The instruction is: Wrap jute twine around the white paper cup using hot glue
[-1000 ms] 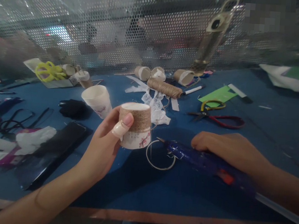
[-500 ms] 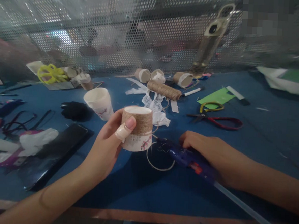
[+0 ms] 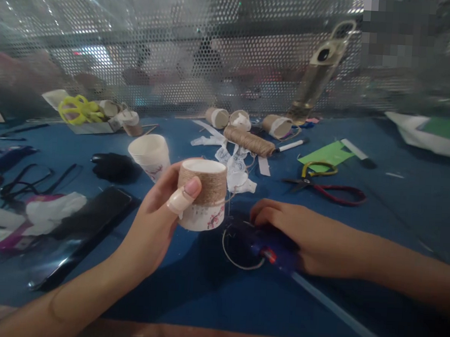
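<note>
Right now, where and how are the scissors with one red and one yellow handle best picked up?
Probably by the red handle of the scissors, from above and the near right. They lie flat with the blades pointing left, and that loop is nearer than the yellow handle. The right hand would first need to release the glue gun.

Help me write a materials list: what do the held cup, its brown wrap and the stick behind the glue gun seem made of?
Cup: probably paper, smooth and matte white, with printed blossoms.
Wrap: natural-fibre twine, perhaps jute, rough and tan in tight coils.
Stick: likely hot-melt plastic, smooth and translucent.
</note>
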`<control>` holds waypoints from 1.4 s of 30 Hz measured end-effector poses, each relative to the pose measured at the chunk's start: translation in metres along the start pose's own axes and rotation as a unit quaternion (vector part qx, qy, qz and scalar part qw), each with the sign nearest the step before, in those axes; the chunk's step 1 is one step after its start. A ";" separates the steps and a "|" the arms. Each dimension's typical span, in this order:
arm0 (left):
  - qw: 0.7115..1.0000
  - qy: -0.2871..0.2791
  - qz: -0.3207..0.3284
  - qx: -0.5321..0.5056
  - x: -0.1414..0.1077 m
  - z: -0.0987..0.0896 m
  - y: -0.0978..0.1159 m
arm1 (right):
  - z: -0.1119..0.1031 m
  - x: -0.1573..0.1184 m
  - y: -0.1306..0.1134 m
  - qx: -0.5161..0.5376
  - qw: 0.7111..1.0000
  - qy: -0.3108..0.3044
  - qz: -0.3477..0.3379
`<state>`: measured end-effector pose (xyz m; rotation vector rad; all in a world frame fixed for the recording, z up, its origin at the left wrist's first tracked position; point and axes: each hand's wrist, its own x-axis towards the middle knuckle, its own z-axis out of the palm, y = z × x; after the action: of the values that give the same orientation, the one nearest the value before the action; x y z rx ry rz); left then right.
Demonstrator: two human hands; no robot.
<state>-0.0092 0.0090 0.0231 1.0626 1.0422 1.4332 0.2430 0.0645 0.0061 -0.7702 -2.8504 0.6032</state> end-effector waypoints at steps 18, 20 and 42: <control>0.998 -0.050 -0.006 0.026 -0.002 -0.002 -0.008 | -0.017 0.014 -0.008 0.071 0.982 0.167 -0.047; 0.998 -0.052 -0.001 0.027 -0.003 -0.003 -0.008 | -0.017 0.022 -0.015 0.072 0.983 0.155 -0.063; 0.997 -0.033 0.012 0.072 -0.002 -0.001 -0.008 | -0.002 0.006 -0.020 0.038 0.959 0.274 -0.064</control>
<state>-0.0079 0.0082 0.0150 1.2223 1.1004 1.3488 0.2298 0.0527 0.0165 -0.6147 -2.3290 0.3990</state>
